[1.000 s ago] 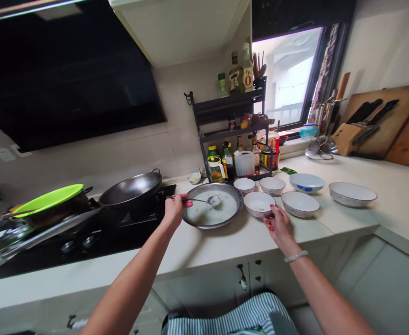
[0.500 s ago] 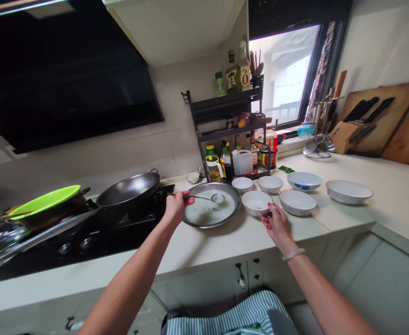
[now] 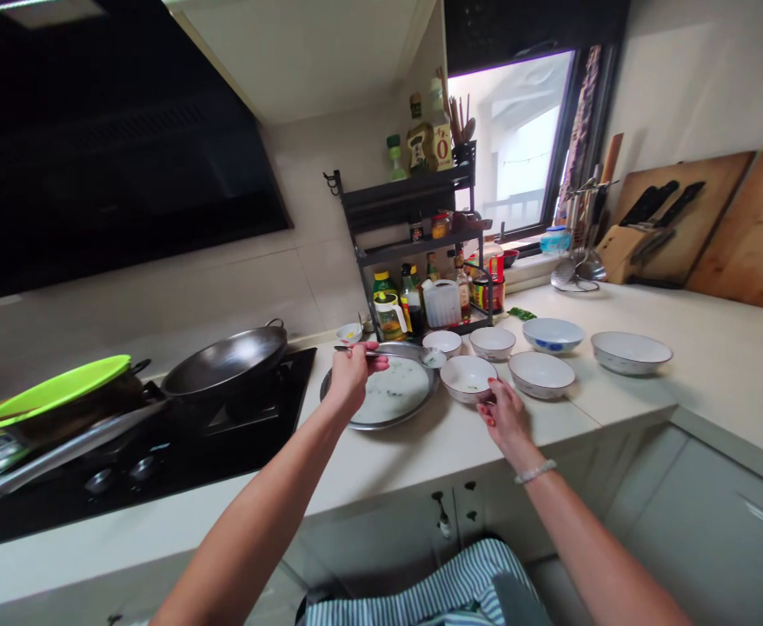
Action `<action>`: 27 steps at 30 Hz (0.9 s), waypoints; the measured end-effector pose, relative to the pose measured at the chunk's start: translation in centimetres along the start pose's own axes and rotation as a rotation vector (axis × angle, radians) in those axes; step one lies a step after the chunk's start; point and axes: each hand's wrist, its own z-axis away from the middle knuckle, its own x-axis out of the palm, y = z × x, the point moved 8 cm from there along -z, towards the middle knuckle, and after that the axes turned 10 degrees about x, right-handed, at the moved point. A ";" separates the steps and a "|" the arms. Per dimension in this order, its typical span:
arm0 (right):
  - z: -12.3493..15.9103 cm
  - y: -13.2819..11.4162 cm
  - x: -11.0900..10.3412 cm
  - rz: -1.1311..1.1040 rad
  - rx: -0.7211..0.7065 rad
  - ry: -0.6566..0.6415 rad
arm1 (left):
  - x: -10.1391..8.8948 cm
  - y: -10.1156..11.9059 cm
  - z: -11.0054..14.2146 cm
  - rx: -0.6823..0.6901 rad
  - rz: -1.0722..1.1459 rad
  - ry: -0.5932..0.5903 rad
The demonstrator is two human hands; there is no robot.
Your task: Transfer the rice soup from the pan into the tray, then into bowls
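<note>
My left hand [image 3: 350, 376] is closed round the handle of a ladle [image 3: 434, 357]. The ladle's bowl carries pale liquid and hangs over the right rim of a wide metal basin [image 3: 432, 396], beside the nearest bowl. Whitish soup [image 3: 394, 391] with dark bits fills the basin. My right hand [image 3: 504, 412] pinches the right rim of a small white bowl [image 3: 467, 380], which stands on the counter with a few green bits inside. Close by stand a second white bowl [image 3: 541, 376] on the right and two more behind, a left bowl [image 3: 442, 342] and a right bowl [image 3: 493, 343].
A blue-patterned bowl [image 3: 553, 336] and an oval dish [image 3: 631, 352] stand farther right. On the stove at left sit a wok [image 3: 225, 361] and a pot under a green colander [image 3: 56, 389]. Behind the basin rises a spice rack [image 3: 414, 252]; a knife block [image 3: 626, 252] stands back right.
My left hand has lifted the ladle out of the soup and moved it right, towards the near bowl. My right hand keeps its hold on the bowl. The camera view has shifted slightly.
</note>
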 end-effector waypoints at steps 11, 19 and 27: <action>0.1 0.0 0.0 -0.029 0.021 -0.010 | 4.5 -1.4 4.3 0.292 -0.245 -0.423; 0.3 0.1 0.1 -0.015 0.039 -0.015 | 5.8 -0.7 7.9 0.759 -0.513 -0.854; 0.3 0.0 0.2 -0.004 0.030 -0.038 | 4.9 -1.4 7.2 0.615 -0.403 -0.730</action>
